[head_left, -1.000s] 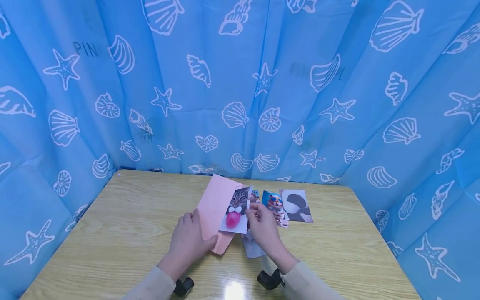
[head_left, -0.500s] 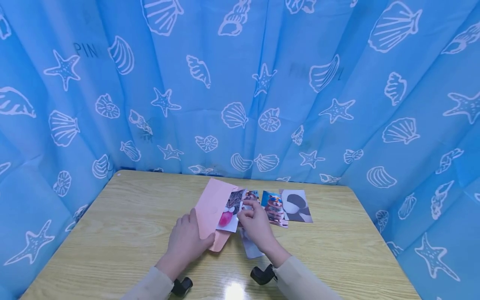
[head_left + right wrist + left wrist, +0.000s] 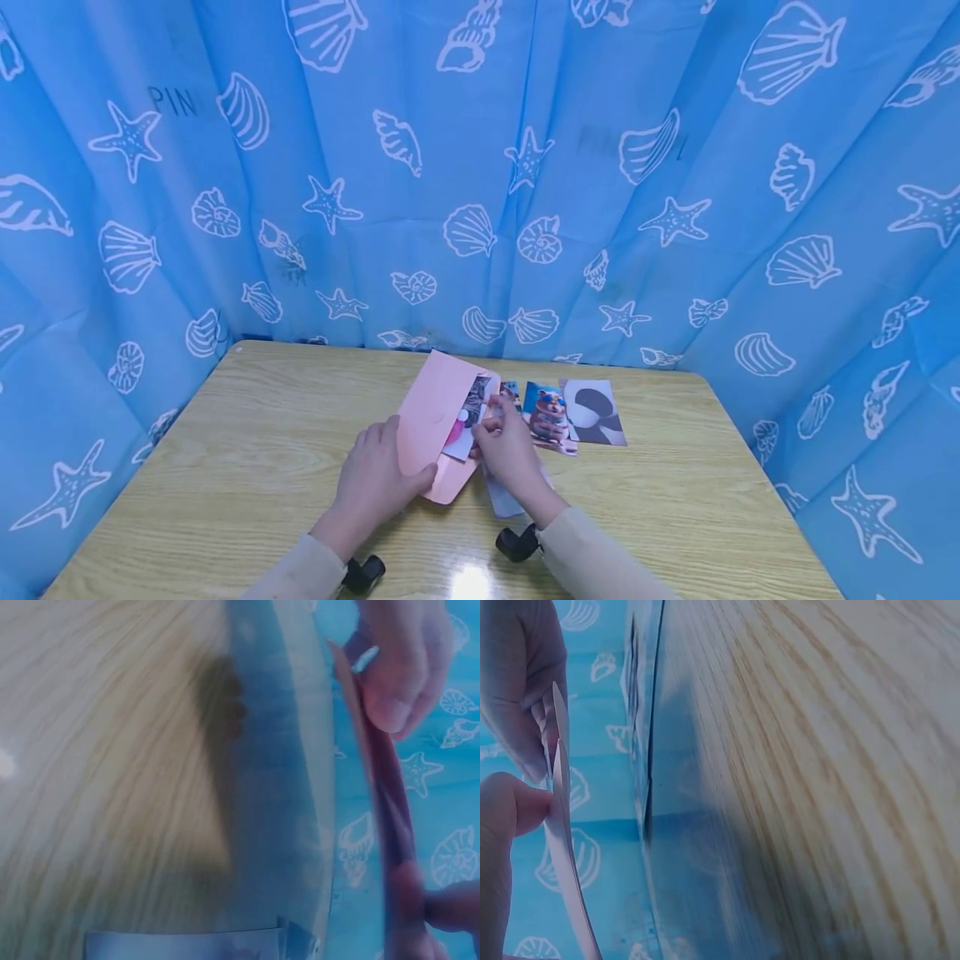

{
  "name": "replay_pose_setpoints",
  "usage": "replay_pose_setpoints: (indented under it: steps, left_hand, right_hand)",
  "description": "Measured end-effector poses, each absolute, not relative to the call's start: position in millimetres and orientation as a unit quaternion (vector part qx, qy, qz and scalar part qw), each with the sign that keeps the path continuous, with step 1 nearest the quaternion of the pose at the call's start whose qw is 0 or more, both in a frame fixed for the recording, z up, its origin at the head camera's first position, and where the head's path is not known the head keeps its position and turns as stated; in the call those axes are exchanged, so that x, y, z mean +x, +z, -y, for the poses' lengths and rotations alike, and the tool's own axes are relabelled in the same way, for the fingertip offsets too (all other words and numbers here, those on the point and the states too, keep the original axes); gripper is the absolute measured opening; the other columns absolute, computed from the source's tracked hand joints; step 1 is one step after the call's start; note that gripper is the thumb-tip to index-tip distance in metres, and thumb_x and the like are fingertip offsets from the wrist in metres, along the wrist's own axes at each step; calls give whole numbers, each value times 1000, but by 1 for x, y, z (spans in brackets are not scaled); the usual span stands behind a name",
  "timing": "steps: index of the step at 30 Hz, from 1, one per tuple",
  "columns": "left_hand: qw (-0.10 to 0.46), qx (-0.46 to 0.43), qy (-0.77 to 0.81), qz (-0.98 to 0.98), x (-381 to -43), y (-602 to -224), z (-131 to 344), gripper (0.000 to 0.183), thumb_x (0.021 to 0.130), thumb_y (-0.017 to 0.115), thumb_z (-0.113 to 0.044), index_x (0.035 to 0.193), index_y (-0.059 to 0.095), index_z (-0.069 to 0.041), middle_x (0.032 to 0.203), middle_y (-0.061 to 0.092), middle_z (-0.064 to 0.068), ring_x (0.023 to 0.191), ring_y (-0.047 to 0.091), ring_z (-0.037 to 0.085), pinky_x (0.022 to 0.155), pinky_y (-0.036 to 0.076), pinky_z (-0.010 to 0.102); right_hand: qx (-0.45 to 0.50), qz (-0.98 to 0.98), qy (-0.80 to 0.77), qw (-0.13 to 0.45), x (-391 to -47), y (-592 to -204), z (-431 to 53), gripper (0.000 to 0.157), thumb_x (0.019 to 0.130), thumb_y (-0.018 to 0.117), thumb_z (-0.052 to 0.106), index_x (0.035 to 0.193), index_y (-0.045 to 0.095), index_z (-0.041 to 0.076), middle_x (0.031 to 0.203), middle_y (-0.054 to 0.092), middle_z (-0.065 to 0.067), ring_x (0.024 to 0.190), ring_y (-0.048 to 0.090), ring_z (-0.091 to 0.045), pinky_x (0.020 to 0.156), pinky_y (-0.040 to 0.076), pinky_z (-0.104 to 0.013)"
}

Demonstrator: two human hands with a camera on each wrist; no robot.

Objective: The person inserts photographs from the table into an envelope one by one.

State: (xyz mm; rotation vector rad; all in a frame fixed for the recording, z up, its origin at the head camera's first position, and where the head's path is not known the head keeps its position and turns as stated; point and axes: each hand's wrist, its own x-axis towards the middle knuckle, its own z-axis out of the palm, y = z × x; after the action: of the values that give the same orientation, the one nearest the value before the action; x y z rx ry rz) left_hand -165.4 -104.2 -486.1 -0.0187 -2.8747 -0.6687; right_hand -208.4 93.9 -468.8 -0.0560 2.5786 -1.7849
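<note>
A pink envelope (image 3: pixel 427 408) is tilted above the table, its flap side toward the right. My left hand (image 3: pixel 372 475) grips its left lower part, the thumb (image 3: pixel 525 806) pressed on its face in the left wrist view. Partly inside the envelope's mouth is a photo (image 3: pixel 474 408) of a tabby cat with a pink patch below its face. My right hand (image 3: pixel 513 450) pinches the photo's right edge; its fingers cover part of that edge. Seen edge-on in the right wrist view, the envelope (image 3: pixel 371 761) stands above the tabletop.
Right of the hands lie a photo of an animal in sunglasses (image 3: pixel 547 408) and a grey-and-white photo (image 3: pixel 596 412). A pale card (image 3: pixel 504 498) lies under my right wrist. Behind the wooden table (image 3: pixel 262 417) hangs a blue shell-print curtain (image 3: pixel 420 250).
The cat photo has slid left into the envelope, with less of it showing now. My right hand has moved left with it. The left hand keeps its grip, and the envelope shifts slightly.
</note>
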Motion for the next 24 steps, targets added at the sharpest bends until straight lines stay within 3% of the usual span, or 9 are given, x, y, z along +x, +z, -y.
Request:
replay_pose_setpoints:
  steps: [5,8,15,19,24]
  left_hand:
    - [103,-8,-220,970,-166,-487,104,103,68,72,-64,141,39,1,124,53,20,110,51,34,89,47,48]
    - [109,-9,-220,969,-166,-486,104,104,68,71,-65,141,38,1,122,54,20,109,52,33,88,48,47]
    - [121,-22,-225,967,-164,-486,104,104,68,71,-64,141,37,3,123,54,21,111,52,34,88,48,48]
    - [120,-18,-228,966,-164,-487,106,105,68,72,-64,141,37,4,125,54,22,114,52,36,91,46,48]
    - [105,-7,-231,967,-164,-488,109,105,68,72,-64,141,37,3,128,52,22,117,50,36,94,44,48]
  right_hand:
    - [-26,-823,-567,-19,-207,-472,-89,58,92,62,7,145,38,2,89,62,-6,59,65,-16,50,53,-31]
    - [-43,-816,-576,-14,-206,-472,-85,54,92,60,4,142,40,-3,88,62,-8,58,64,-17,52,54,-30]
    - [-88,-833,-546,5,-206,-473,-78,48,96,54,5,142,41,-4,90,61,-8,64,64,-15,56,54,-25]
    - [-117,-867,-484,5,-206,-475,-78,44,100,50,9,141,44,-3,92,63,-7,71,61,-13,59,53,-26]
    - [-134,-899,-417,0,-206,-472,-80,41,102,49,20,138,51,0,111,64,-10,95,62,-19,79,52,-36]
